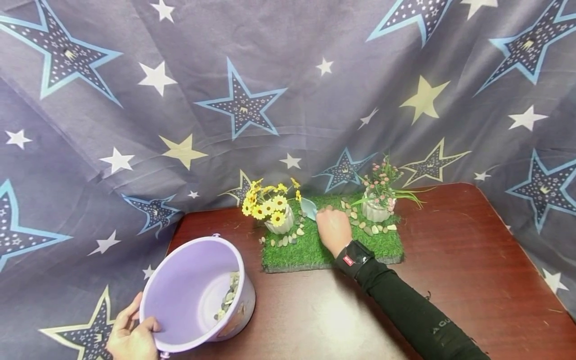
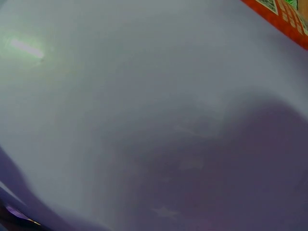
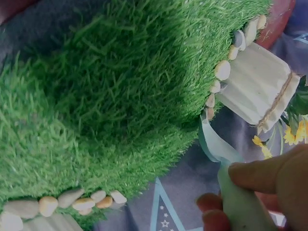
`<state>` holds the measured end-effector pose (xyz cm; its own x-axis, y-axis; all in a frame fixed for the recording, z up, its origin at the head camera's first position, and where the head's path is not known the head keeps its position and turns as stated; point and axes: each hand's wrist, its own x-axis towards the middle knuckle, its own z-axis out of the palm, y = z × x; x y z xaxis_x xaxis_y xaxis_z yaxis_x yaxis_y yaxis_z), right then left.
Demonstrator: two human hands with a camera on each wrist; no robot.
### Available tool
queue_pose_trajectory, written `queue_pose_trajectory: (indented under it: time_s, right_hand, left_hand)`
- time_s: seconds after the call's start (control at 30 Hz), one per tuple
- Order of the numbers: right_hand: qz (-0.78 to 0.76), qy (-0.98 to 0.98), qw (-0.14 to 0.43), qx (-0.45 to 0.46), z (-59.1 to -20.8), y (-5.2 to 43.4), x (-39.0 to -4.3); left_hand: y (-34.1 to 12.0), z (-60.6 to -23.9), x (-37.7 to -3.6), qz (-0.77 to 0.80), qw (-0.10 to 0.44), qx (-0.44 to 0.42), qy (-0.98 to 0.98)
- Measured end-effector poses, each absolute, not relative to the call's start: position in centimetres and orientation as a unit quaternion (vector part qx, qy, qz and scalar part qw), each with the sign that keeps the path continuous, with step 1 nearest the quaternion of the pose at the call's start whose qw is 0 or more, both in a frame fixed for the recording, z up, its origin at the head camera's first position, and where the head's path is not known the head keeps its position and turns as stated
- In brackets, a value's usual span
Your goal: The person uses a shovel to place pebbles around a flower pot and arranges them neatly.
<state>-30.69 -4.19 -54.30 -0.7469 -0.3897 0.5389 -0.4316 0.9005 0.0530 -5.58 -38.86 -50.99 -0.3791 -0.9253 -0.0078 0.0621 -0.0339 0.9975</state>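
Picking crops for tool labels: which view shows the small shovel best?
Right wrist: the shovel is close there, blade and part of its handle visible in the right hand. Head shows only its blade, small, beyond the hand; left wrist doesn't show it.

A red-brown wooden table [image 1: 472, 250] carries a rectangular green artificial-grass mat [image 1: 297, 255] near its far edge, a round purple bucket [image 1: 177, 280] at its left.

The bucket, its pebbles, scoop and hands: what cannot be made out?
Pebbles in bucket: head view, too small to count.
Scoop's handle: head view, hidden by right hand; right wrist view, end cut by bottom edge.
Left hand: head view, wrist cut by bottom edge.
Bucket's orange label: left wrist view, cut by corner.
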Motion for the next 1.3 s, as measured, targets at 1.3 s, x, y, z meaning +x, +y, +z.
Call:
queue_pose_trajectory:
  time_s: [1.3]
  right_hand:
    - [-0.005, -0.891, 0.270, 0.366, -49.9, -7.0, -16.5]
  left_hand:
    - [-22.2, -46.6, -6.5, -0.413, 0.457, 0.187, -0.765]
